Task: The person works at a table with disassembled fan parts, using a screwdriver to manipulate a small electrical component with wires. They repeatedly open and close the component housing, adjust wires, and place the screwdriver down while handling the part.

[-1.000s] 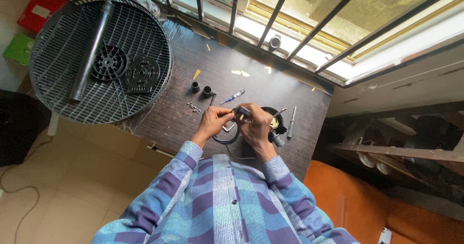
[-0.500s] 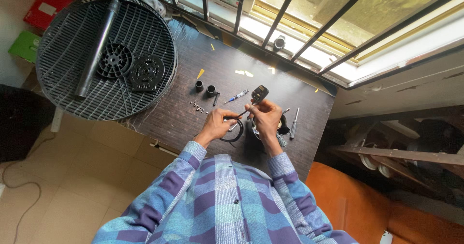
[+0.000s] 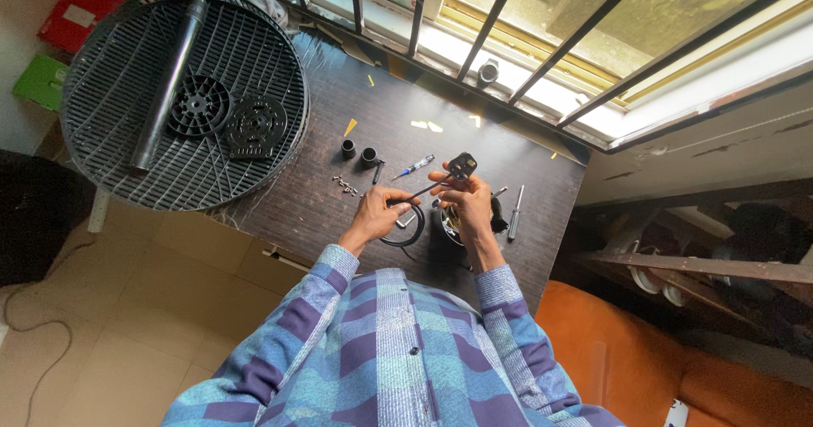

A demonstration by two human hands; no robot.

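My right hand (image 3: 467, 203) holds a black power plug (image 3: 461, 166) lifted above the dark wooden table (image 3: 398, 143). My left hand (image 3: 378, 211) grips the black cable (image 3: 412, 195) that runs from the plug and loops down in a coil (image 3: 409, 234) on the table. Just under my right hand sits a black fan motor (image 3: 450, 225), partly hidden by my fingers and wrist.
A round black fan grille (image 3: 110, 156) at the left carries a dark tube (image 3: 168, 81) and two round black parts. Two small black caps (image 3: 359, 151), small screws (image 3: 345, 185), a blue-handled screwdriver (image 3: 413, 167) and a grey tool (image 3: 515, 213) lie on the table. Window bars run behind.
The plug has risen from between my hands to above the table in my right hand, stretching the cable straight from my left hand.
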